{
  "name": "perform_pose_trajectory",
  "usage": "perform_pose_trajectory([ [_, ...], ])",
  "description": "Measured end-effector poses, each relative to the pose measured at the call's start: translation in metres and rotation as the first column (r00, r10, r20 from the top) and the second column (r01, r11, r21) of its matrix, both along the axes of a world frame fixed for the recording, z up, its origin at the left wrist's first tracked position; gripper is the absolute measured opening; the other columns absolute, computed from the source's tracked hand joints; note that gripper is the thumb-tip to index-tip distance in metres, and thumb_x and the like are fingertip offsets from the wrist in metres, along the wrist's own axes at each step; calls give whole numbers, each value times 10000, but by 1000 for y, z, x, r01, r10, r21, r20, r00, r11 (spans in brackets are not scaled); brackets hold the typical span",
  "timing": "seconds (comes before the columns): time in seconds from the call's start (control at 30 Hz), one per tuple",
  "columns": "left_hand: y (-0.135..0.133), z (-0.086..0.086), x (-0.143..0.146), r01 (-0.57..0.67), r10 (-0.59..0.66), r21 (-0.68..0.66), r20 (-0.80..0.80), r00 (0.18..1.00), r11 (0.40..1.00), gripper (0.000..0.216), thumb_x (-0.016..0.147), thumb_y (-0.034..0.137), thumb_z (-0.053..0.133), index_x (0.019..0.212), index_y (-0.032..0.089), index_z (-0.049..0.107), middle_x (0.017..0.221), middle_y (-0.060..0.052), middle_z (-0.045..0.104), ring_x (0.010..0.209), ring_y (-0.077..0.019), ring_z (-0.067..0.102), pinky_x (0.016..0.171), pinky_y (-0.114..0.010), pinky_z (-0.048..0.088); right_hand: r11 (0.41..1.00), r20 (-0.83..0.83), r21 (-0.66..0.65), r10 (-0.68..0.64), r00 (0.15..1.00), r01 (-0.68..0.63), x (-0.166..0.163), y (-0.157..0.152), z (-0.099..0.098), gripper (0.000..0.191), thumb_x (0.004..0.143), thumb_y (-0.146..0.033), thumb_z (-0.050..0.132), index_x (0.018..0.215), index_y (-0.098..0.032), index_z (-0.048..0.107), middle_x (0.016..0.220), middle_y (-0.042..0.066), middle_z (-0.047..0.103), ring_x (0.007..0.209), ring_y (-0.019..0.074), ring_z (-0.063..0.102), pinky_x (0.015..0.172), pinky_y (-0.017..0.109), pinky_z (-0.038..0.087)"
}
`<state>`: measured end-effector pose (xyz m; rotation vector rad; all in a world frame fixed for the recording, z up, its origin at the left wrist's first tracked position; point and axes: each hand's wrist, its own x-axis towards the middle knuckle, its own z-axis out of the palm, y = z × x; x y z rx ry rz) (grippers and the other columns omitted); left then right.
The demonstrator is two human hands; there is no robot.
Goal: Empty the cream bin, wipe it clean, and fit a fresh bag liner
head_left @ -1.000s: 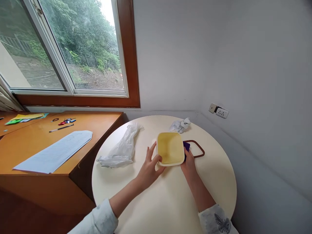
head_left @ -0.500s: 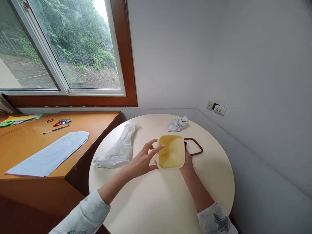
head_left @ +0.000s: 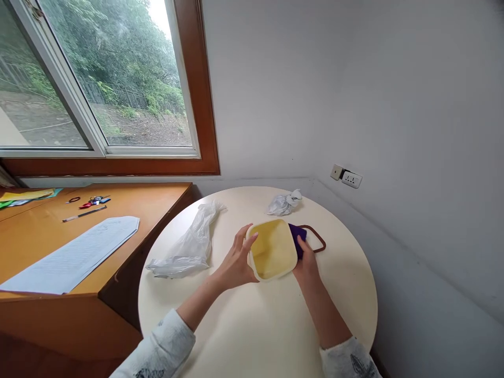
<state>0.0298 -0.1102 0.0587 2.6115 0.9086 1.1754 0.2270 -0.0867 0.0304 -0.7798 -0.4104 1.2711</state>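
Observation:
A pale yellow square plastic container (head_left: 273, 249) is tilted above the round table, its open inside facing me and nothing visible in it. My left hand (head_left: 238, 260) grips its left side, thumb below and fingers along the rim. Just right of the container, my right hand (head_left: 307, 262) pinches a dark purple cloth-like piece (head_left: 298, 239), thumb on top. Part of the purple piece is hidden behind the container. Beyond that hand lies a brown-red loop with rounded corners (head_left: 323, 239); whether it joins the purple piece I cannot tell.
On the round cream table (head_left: 252, 325) lie a crumpled clear plastic bag (head_left: 191, 247) at left and a knotted plastic bag (head_left: 284, 203) at the back. The wooden desk (head_left: 157, 202) at left bears papers (head_left: 79, 254), a pen (head_left: 84, 213) and small red and blue items (head_left: 93, 201).
The container has tipped and shifted slightly left, and my left hand has closed onto its side. More of the purple piece shows, with my right thumb now visible on it.

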Motion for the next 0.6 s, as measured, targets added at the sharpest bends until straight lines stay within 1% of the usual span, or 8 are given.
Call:
perform_pose_trajectory([
  [0.13,-1,-4,0,-71,73,-29,59,996,997,1243,536,304,806,1394,341,-92,1422,-168,91,1343,-368,113,1003,-575,304,997,36,54,-55,998,53,21,-15,35,378,714,-314,651,1078,-251,569,994,13,659,917,185,620,753,349,516],
  [0.2,0,-6,0,-81,83,-26,81,993,996,1230,546,314,797,1396,333,-92,1423,-167,96,1344,-364,115,1015,-573,290,990,164,120,52,985,-72,26,-26,56,399,721,-330,658,1089,-205,570,961,44,655,840,196,624,682,343,516],
  [0.27,1,-9,0,-87,88,-16,91,992,996,1220,551,316,791,1399,327,-86,1425,-164,104,1345,-362,113,1024,-575,272,956,362,137,195,912,-259,24,-33,77,407,729,-345,658,1089,-177,569,915,53,652,751,185,615,625,326,503],
  [0.33,2,-11,1,-93,93,-5,100,991,996,1214,554,309,788,1401,322,-81,1427,-162,111,1344,-358,115,1030,-573,262,888,556,114,314,770,-445,15,-32,91,375,743,-341,644,1075,-179,576,934,45,646,769,176,605,665,322,492],
  [0.43,1,-13,1,-95,93,11,128,987,995,1203,554,289,785,1404,312,-66,1424,-161,118,1342,-348,129,1038,-555,264,774,805,4,373,462,-633,-8,-17,95,277,762,-313,605,1010,-188,605,950,30,636,843,179,588,731,314,467],
  [0.47,0,-14,1,-96,93,15,137,986,995,1200,552,278,784,1405,311,-59,1422,-161,119,1340,-346,133,1038,-551,267,771,871,-45,342,353,-636,-17,-10,92,240,762,-296,592,974,-186,614,910,27,637,816,180,585,709,305,459],
  [0.57,-2,-16,-1,-106,105,-1,159,982,994,1200,540,242,783,1404,312,-47,1424,-160,111,1344,-344,122,1033,-547,279,872,990,-95,134,46,-480,-36,5,75,185,732,-164,559,910,-164,609,725,20,612,674,169,557,653,288,415],
  [0.6,-3,-17,-2,-111,112,-12,165,980,994,1201,538,237,784,1403,313,-46,1426,-160,105,1348,-344,112,1032,-548,281,892,996,-88,85,-26,-444,-41,7,70,199,717,-120,545,903,-158,605,686,18,598,640,164,543,646,284,400],
])
